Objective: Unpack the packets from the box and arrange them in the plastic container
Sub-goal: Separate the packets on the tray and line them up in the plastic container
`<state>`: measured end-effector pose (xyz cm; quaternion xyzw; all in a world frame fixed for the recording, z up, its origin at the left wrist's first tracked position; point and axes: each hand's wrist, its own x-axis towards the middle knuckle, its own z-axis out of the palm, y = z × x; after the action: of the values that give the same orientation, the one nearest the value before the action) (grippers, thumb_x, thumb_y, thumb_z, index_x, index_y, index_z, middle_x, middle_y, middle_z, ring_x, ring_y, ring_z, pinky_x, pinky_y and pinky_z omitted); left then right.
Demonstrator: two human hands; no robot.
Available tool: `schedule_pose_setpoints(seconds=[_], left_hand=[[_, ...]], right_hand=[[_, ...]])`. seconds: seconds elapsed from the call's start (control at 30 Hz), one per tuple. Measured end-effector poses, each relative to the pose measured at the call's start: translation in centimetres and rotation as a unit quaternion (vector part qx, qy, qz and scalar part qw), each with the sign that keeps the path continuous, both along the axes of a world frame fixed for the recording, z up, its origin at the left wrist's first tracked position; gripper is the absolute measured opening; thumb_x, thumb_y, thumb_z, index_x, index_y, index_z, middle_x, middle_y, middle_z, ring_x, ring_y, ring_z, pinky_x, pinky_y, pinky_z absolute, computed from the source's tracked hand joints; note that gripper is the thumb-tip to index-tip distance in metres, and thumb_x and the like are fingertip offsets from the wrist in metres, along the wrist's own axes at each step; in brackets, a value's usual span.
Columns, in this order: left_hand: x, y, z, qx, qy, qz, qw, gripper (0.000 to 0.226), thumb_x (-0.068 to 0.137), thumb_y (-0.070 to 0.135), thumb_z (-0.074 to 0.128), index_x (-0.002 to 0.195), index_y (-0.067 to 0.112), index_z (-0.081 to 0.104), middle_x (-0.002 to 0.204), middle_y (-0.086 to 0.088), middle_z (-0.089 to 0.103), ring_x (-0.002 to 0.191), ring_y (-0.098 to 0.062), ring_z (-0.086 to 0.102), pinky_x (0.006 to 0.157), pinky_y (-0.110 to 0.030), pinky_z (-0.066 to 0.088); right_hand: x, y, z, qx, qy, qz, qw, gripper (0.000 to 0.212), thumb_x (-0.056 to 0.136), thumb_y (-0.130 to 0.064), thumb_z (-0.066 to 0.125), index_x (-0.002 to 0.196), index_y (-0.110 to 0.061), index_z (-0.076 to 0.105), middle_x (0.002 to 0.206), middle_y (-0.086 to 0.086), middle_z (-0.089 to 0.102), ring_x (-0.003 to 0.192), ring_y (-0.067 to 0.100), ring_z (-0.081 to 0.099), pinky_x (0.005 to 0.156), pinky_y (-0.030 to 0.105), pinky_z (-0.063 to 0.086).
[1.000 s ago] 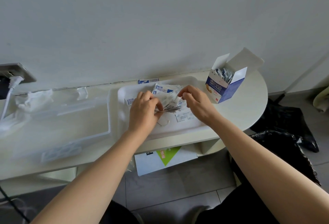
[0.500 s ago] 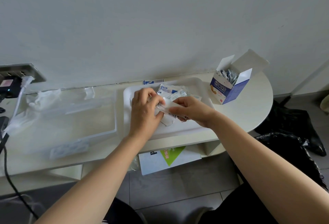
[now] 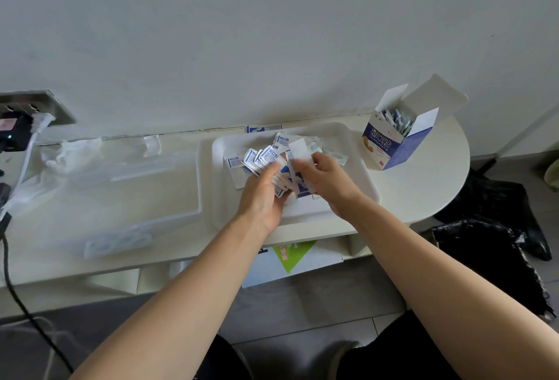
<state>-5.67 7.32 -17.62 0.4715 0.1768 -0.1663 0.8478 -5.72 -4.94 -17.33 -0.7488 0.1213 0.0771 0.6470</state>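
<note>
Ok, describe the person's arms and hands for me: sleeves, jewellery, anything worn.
Both forearms are bare as far as the frame shows, with no sleeve in view. The left hand and right hand wear no gloves, and no watch, bracelet or ring is visible.

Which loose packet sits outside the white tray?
The packet by the wall just beyond the tray's far rim; the other packets lie in the tray or are gripped by the left hand and right hand.

We see white-and-blue bandage packets (image 3: pixel 265 156) held in a fanned bunch over the white plastic tray (image 3: pixel 358 153), with a few loose in it. The open blue-and-white box (image 3: pixel 393 150) stands upright beside it, more packets inside.
</note>
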Motion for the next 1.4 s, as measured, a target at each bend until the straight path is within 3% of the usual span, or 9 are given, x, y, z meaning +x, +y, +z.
schedule_pose_setpoints(seconds=[0.2,0.37,0.53,0.7,0.77,0.93,1.03,1.17,1.4], left_hand=[[-0.2,0.4,0.1,0.019,0.055,0.024,0.998,0.011,0.095,0.017,0.055,0.089,0.014,0.064,0.084,-0.011,0.067,0.073,-0.022,0.062,0.065,-0.032,0.050],[-0.7,0.0,0.0,0.030,0.054,-0.040,0.997,0.019,0.095,0.019,0.056,0.103,0.004,0.063,0.095,-0.021,0.068,0.085,-0.031,0.066,0.082,-0.043,0.056],[-1.1,0.0,-0.3,0.018,0.031,-0.062,0.997,0.017,0.098,0.020,0.052,0.101,0.007,0.063,0.092,-0.016,0.069,0.085,-0.027,0.067,0.079,-0.040,0.058],[-0.9,0.3,-0.4,0.026,0.009,-0.036,0.999,0.017,0.097,0.016,0.052,0.094,0.009,0.067,0.086,-0.014,0.072,0.077,-0.025,0.070,0.078,-0.039,0.059],[-0.8,0.4,-0.5,0.017,0.017,-0.024,0.999,0.018,0.096,0.016,0.054,0.099,0.006,0.068,0.092,-0.015,0.073,0.082,-0.026,0.071,0.079,-0.038,0.059],[-0.6,-0.1,-1.0,-0.024,0.044,0.004,0.999,0.018,0.098,0.018,0.050,0.096,0.007,0.065,0.085,-0.011,0.069,0.068,-0.017,0.069,0.062,-0.028,0.059],[-0.3,0.3,-0.9,-0.048,0.050,0.030,0.997,0.022,0.100,0.019,0.046,0.093,0.008,0.063,0.082,-0.009,0.066,0.068,-0.017,0.065,0.063,-0.027,0.057],[-0.7,0.6,-0.4,-0.045,0.044,-0.007,0.998,0.024,0.101,0.023,0.044,0.107,0.008,0.062,0.093,-0.014,0.067,0.079,-0.022,0.064,0.078,-0.034,0.053],[-1.2,0.2,-0.2,-0.036,-0.012,-0.062,0.997,0.042,0.104,0.031,0.034,0.134,0.008,0.050,0.120,-0.019,0.062,0.102,-0.025,0.060,0.092,-0.037,0.047]], right_hand=[[0.1,-0.7,0.0,-0.059,-0.078,-0.051,0.994,0.028,0.089,-0.021,0.065,0.079,0.005,0.060,0.076,0.018,0.068,0.057,0.010,0.063,0.052,0.019,0.049],[0.2,-0.4,-0.1,-0.053,-0.069,-0.044,0.995,0.026,0.087,-0.021,0.068,0.082,0.005,0.067,0.076,0.016,0.070,0.063,0.016,0.068,0.059,0.029,0.056],[-0.2,0.1,-0.3,-0.094,-0.082,-0.009,0.992,0.014,0.082,-0.017,0.070,0.079,-0.002,0.071,0.074,0.012,0.071,0.071,0.025,0.070,0.068,0.041,0.058],[-0.1,0.0,0.4,-0.101,-0.107,-0.059,0.987,0.007,0.083,-0.013,0.067,0.082,-0.007,0.065,0.074,0.004,0.071,0.060,0.006,0.064,0.057,0.023,0.052],[-0.1,0.0,0.6,-0.173,-0.140,-0.079,0.972,0.005,0.084,-0.012,0.062,0.082,-0.007,0.062,0.071,0.000,0.065,0.053,-0.002,0.054,0.051,0.015,0.042],[-0.9,1.5,-1.2,-0.340,-0.215,0.080,0.912,0.020,0.090,-0.014,0.057,0.104,-0.010,0.070,0.103,0.007,0.061,0.092,0.017,0.054,0.078,0.019,0.040],[-1.0,1.7,-0.9,-0.290,-0.194,0.123,0.929,0.030,0.097,-0.023,0.047,0.114,-0.013,0.069,0.114,0.003,0.060,0.106,0.015,0.048,0.088,0.020,0.036],[-0.7,1.0,-0.5,-0.175,-0.147,0.050,0.972,0.020,0.091,-0.012,0.059,0.106,-0.016,0.070,0.102,-0.004,0.064,0.082,0.003,0.056,0.073,0.015,0.045],[-0.6,0.5,0.1,0.014,-0.021,0.040,0.999,0.024,0.090,-0.016,0.064,0.113,-0.013,0.056,0.087,0.015,0.066,0.075,0.017,0.063,0.062,0.023,0.049]])
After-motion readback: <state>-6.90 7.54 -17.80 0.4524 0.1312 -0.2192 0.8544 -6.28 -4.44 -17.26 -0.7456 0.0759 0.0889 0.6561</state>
